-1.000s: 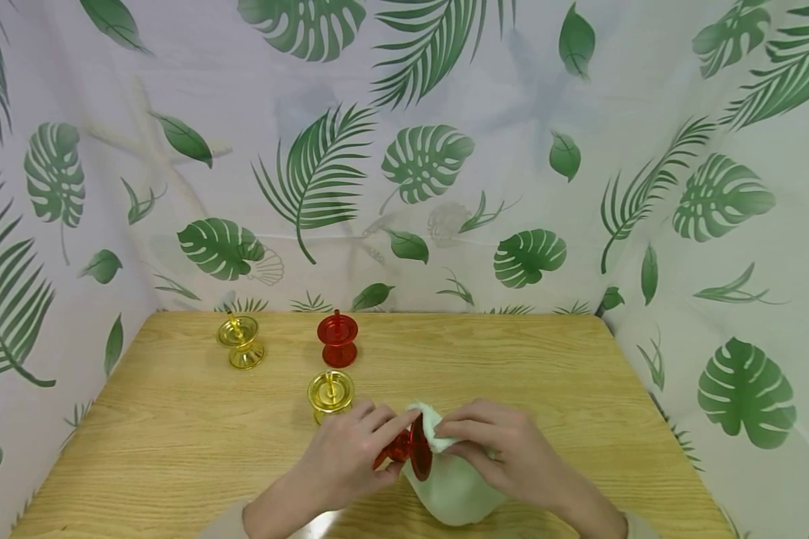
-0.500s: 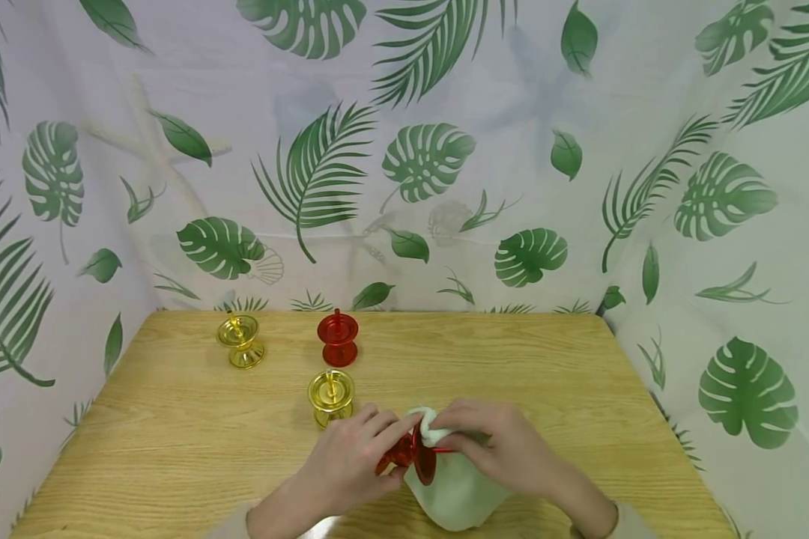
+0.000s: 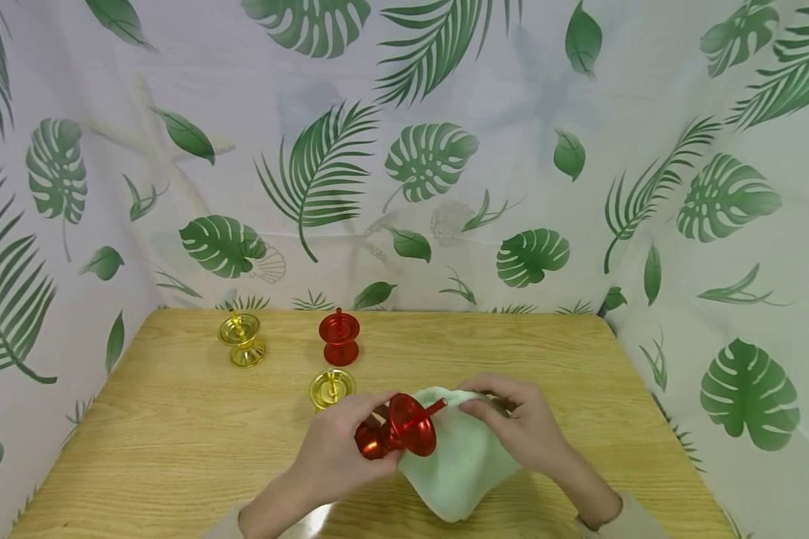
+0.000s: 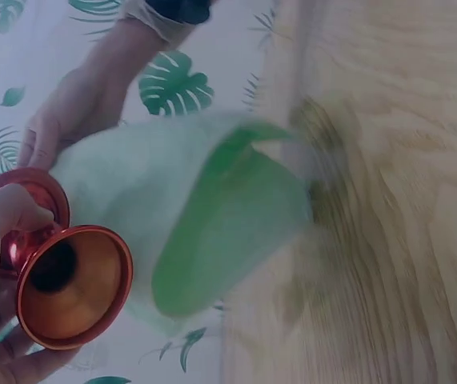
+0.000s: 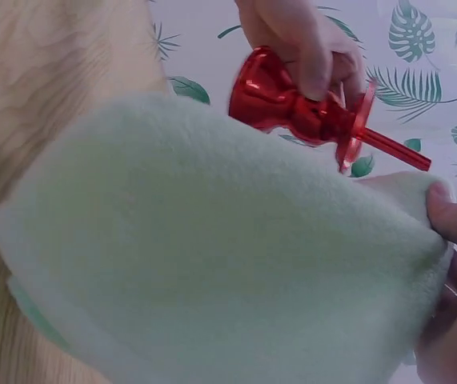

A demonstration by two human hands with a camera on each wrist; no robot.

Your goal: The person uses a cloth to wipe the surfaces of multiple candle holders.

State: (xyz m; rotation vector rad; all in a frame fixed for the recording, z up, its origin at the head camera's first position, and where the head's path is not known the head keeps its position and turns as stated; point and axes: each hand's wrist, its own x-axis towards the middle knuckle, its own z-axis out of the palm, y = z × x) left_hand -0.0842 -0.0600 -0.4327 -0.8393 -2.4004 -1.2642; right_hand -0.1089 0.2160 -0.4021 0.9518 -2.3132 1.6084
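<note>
My left hand (image 3: 340, 445) grips a shiny red candle holder (image 3: 411, 425) around its stem, tilted so its dish and thin spike point to the right. In the left wrist view the hollow underside of its base (image 4: 80, 292) faces the camera. My right hand (image 3: 522, 427) pinches the top edge of a pale green cloth (image 3: 455, 464), which hangs down beside the candle holder. Seen from the right wrist, the cloth (image 5: 196, 248) spreads wide below the thumb, and the spike lies close above its upper edge.
A gold candle holder (image 3: 332, 388) stands just beyond my left hand, partly covered by it. Farther back are a red candle holder (image 3: 340, 340) and another gold one (image 3: 243, 340). Leaf-printed fabric (image 3: 411, 150) walls the wooden table (image 3: 512, 344) behind and at the sides.
The right hand and cloth have come away from the red candle holder's dish, moving right and up. The left hand has turned the holder, so its dish and spike now show openly.
</note>
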